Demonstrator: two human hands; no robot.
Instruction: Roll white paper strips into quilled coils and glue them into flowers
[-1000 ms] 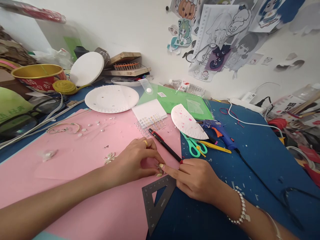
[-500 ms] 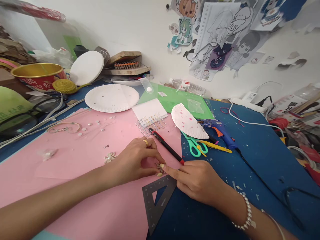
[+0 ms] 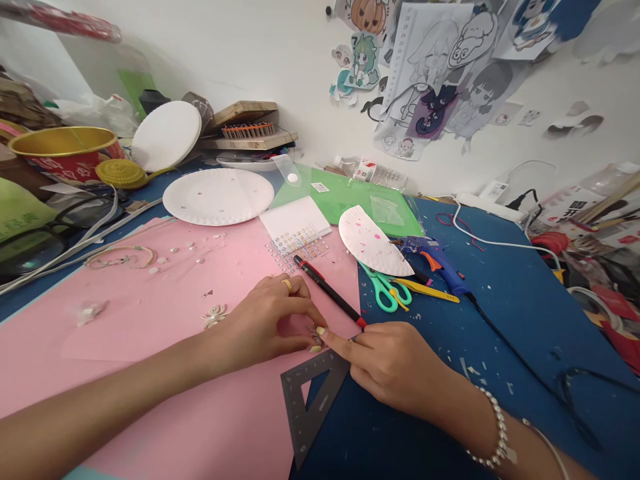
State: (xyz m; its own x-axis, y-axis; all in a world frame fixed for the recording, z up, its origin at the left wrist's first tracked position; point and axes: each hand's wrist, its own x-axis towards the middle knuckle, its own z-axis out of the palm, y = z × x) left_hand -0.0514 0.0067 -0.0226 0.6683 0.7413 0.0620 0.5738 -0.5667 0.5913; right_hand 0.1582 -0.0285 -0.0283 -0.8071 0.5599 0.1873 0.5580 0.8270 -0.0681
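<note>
My left hand (image 3: 275, 313) rests over pink paper (image 3: 210, 413), its thumb and index finger closed around a small silvery looped ornament (image 3: 316, 335). From the other side, my right hand (image 3: 390, 353) brings its index fingertip against the same ornament; its other fingers are curled under and its thumb is hidden. Fingertips cover part of the ornament. Just below lies a dark triangular ruler (image 3: 295, 413), one corner under or beside my right hand. A black and red pen (image 3: 330, 290) lies above the hands. Left of my left wrist sits a similar flower-like ornament with a pearl (image 3: 215, 316).
Rhinestone sheets (image 3: 295, 243), a folded paper plate (image 3: 373, 240), green-handled scissors (image 3: 385, 293), yellow tweezers (image 3: 430, 290) and a blue glue gun (image 3: 445, 267) lie beyond. A white paper plate (image 3: 220, 197) is further left. The glue gun's black cord (image 3: 515, 360) crosses the right side.
The whole view has shifted slightly, so things appear a little further left. Both hands keep nearly the same grip on the ornament.
</note>
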